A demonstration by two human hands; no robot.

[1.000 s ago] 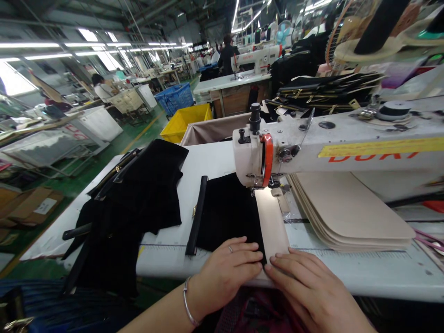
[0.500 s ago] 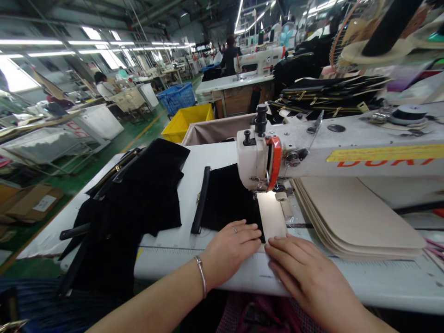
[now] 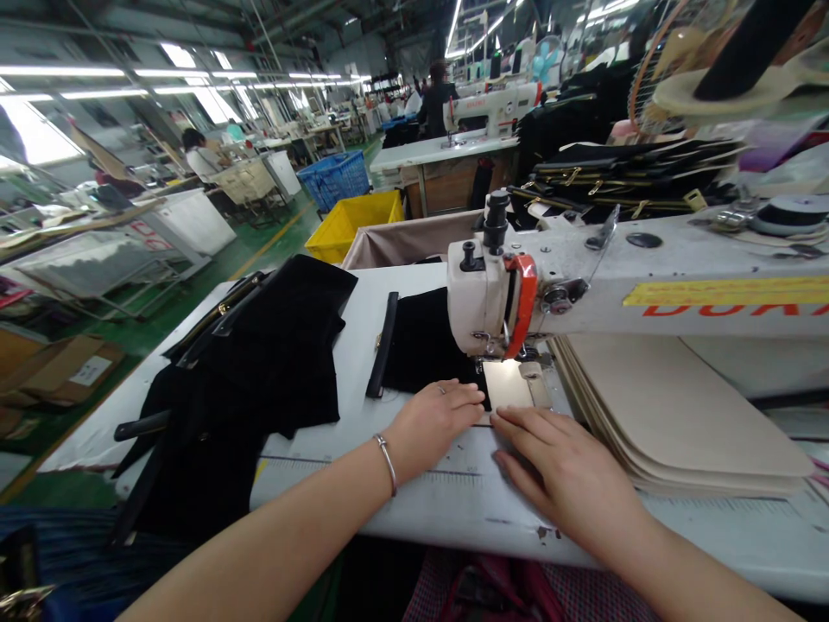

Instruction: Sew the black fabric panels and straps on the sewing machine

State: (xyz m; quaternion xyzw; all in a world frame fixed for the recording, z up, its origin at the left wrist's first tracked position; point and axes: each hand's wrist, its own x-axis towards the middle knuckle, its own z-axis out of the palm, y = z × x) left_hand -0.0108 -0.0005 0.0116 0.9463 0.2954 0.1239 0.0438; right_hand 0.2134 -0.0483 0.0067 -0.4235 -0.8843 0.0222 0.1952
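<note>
A black fabric piece with a dark strip along its left edge lies flat under the head of the sewing machine. Against its right edge is a cream panel, lit by the machine lamp near the presser foot. My left hand rests palm down with fingers stretched over the black fabric's near edge. On the near end of the cream panel, my right hand lies flat, fingers extended. Neither hand grasps anything; the needle tip is too small to make out.
Stacked beige panels lie right of the needle area, under the machine arm. Black pieces with zippers are heaped on the table's left. Beyond stand a yellow bin, a blue basket and a pile of black zippered pieces.
Both hands have slid away from me toward the machine. The black fabric and cream panel have moved with them, further under the presser foot. The view has shifted slightly.
</note>
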